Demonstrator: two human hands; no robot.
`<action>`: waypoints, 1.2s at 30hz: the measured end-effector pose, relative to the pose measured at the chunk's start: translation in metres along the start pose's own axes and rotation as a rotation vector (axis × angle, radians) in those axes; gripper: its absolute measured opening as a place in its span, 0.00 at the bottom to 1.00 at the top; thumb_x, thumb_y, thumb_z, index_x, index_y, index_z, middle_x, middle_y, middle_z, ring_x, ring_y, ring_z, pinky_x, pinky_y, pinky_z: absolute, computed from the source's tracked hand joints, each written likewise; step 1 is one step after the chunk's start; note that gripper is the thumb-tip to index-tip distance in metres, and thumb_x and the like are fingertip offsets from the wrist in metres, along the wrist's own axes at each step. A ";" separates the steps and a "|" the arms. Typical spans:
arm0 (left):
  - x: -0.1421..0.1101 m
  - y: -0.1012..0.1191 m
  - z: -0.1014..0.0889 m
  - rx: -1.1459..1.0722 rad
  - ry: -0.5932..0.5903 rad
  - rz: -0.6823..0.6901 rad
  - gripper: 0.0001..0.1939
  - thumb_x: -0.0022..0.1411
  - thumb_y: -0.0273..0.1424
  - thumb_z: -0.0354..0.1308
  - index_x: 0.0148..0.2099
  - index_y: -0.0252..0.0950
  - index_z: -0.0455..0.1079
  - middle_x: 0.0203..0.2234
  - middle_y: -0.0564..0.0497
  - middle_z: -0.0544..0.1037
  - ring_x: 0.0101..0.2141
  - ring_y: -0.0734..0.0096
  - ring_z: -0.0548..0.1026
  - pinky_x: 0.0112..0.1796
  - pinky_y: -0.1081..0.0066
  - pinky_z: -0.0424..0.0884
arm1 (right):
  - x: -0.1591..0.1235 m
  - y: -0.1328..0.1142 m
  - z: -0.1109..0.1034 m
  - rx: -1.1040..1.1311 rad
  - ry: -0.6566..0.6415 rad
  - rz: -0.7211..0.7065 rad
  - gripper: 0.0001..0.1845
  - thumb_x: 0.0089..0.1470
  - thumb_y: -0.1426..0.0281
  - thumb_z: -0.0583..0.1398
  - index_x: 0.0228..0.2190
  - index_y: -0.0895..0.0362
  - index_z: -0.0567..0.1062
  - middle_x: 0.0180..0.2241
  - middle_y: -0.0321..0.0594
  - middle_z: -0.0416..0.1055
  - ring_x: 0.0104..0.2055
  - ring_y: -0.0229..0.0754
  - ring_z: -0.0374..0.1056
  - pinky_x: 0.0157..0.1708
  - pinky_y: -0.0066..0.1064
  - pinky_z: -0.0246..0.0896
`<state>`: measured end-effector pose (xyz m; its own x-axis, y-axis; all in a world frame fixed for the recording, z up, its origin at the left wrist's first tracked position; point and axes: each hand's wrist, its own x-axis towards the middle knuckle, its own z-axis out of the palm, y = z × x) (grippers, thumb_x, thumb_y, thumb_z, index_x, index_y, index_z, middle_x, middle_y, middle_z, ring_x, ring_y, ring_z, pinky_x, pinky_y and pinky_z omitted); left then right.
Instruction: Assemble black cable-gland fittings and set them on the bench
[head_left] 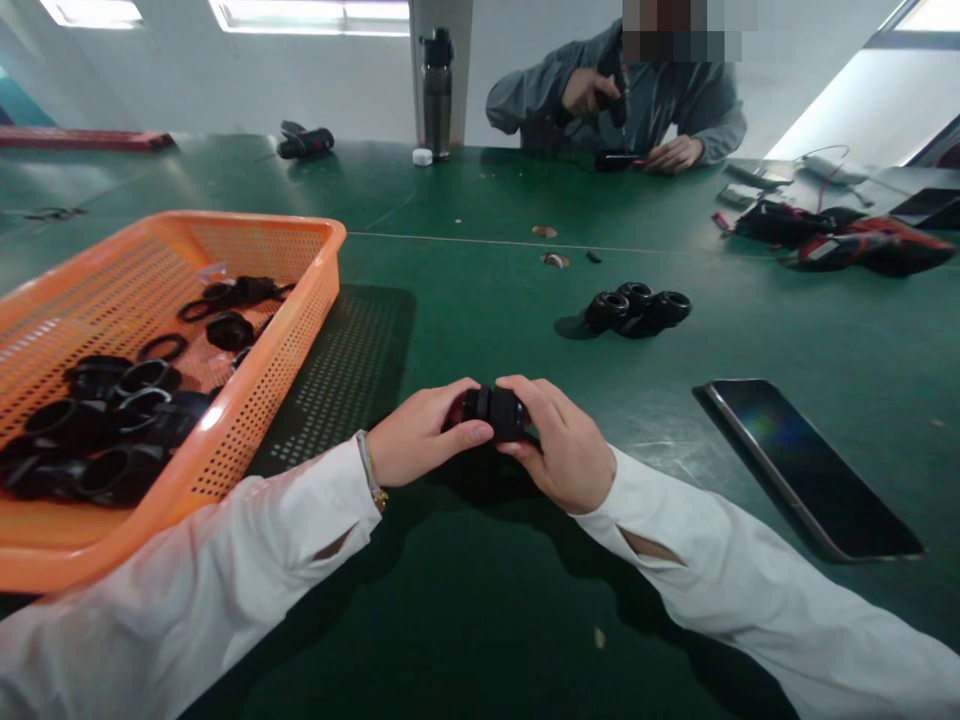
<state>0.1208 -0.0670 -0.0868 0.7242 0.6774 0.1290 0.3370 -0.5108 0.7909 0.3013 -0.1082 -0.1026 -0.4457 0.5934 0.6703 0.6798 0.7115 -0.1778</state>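
Note:
Between my two hands, just above the green table, is a black plastic cable gland, held lengthwise from left to right. My left hand grips its narrower end, thumb in front and fingers behind. Around the wider ribbed end, the fingers and thumb of my right hand are closed. Several similar black fittings stand in a small cluster beyond my right hand. To my left, an orange perforated basket holds more black fittings and loose rings.
A dark phone or tablet lies to the right. Across the table sits a co-worker holding a dark tool. A bottle, a white cap and a black tool are at the back; red-black pouches lie far right.

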 end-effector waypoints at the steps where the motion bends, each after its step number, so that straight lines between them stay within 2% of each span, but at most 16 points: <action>1: 0.000 0.000 0.001 0.013 0.004 0.008 0.31 0.56 0.59 0.38 0.33 0.34 0.61 0.23 0.53 0.66 0.25 0.70 0.66 0.28 0.71 0.60 | 0.000 0.000 0.000 -0.008 0.008 0.001 0.17 0.62 0.61 0.45 0.48 0.58 0.57 0.36 0.48 0.71 0.34 0.46 0.69 0.32 0.36 0.68; 5: -0.001 0.000 0.002 0.027 0.021 0.028 0.29 0.59 0.57 0.36 0.33 0.35 0.59 0.25 0.53 0.66 0.26 0.70 0.66 0.29 0.70 0.61 | -0.001 0.001 0.000 -0.018 0.020 0.006 0.18 0.62 0.60 0.44 0.48 0.58 0.58 0.35 0.48 0.71 0.34 0.46 0.69 0.32 0.36 0.68; 10: -0.003 0.000 0.002 0.029 0.032 0.019 0.28 0.60 0.55 0.38 0.38 0.35 0.61 0.28 0.51 0.68 0.29 0.67 0.68 0.31 0.68 0.63 | -0.001 0.001 0.001 0.009 -0.012 0.008 0.18 0.62 0.60 0.44 0.48 0.58 0.58 0.35 0.48 0.72 0.34 0.46 0.70 0.32 0.37 0.68; 17: -0.004 0.000 0.003 0.067 0.028 0.008 0.29 0.59 0.56 0.39 0.42 0.34 0.61 0.31 0.49 0.69 0.30 0.66 0.69 0.32 0.66 0.65 | -0.004 -0.001 0.001 0.108 -0.061 0.088 0.19 0.62 0.58 0.43 0.47 0.57 0.59 0.37 0.47 0.73 0.36 0.46 0.72 0.34 0.36 0.69; 36: -0.004 -0.002 0.003 0.182 0.049 0.061 0.29 0.59 0.55 0.42 0.44 0.34 0.61 0.35 0.46 0.68 0.32 0.64 0.69 0.36 0.64 0.68 | -0.002 -0.004 -0.003 0.224 -0.120 0.204 0.15 0.61 0.60 0.47 0.43 0.57 0.62 0.35 0.45 0.73 0.34 0.44 0.72 0.32 0.33 0.68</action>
<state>0.1193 -0.0704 -0.0907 0.7183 0.6646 0.2059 0.3994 -0.6362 0.6601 0.3012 -0.1139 -0.1013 -0.3880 0.7627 0.5174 0.6227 0.6308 -0.4629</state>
